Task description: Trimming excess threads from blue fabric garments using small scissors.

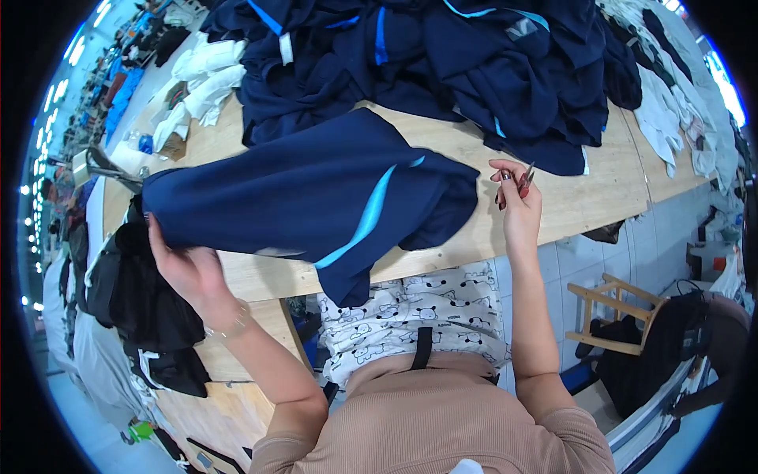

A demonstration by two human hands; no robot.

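A dark navy garment [276,189] with a light blue curved stripe lies spread over the wooden table [272,275], and one end hangs past the front edge. My left hand [189,265] grips the garment's left end, thumb on top, with the other fingers hidden under the cloth. Just right of the garment, my right hand [517,193] is raised over the table. Its fingers are curled round small red-handled thread snips [526,180], blades pointing up and away. The right hand is apart from the cloth.
A big heap of navy garments [442,55] fills the table's far side. White cloth [207,79] lies at the far left, and black clothing [138,292] hangs beside my left arm. To the left stands a metal fixture [103,166]. A wooden stool [616,312] is on the floor at right.
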